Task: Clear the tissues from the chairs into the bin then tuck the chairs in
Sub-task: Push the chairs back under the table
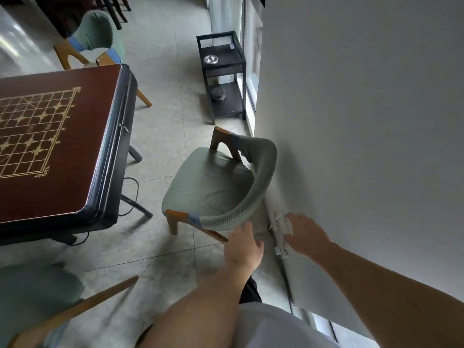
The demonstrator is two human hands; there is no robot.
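A green padded chair (pixel 213 187) with wooden legs stands pulled out from the table (pixel 57 192), its curved back close to the white wall; nothing lies on its seat. My left hand (pixel 242 248) hovers with fingers spread just below the near end of the chair's backrest, holding nothing. To its right, my right hand (pixel 305 234) is curled near the foot of the wall, with a white crumpled tissue (pixel 287 226) in its fingers. No bin is in view.
The table carries a dark red top with a gold grid. A second green chair (pixel 37 300) is at bottom left, a third (pixel 99 33) behind the table. A black side shelf (pixel 223 71) stands by the window. A white fitting (pixel 278 243) runs along the wall's base.
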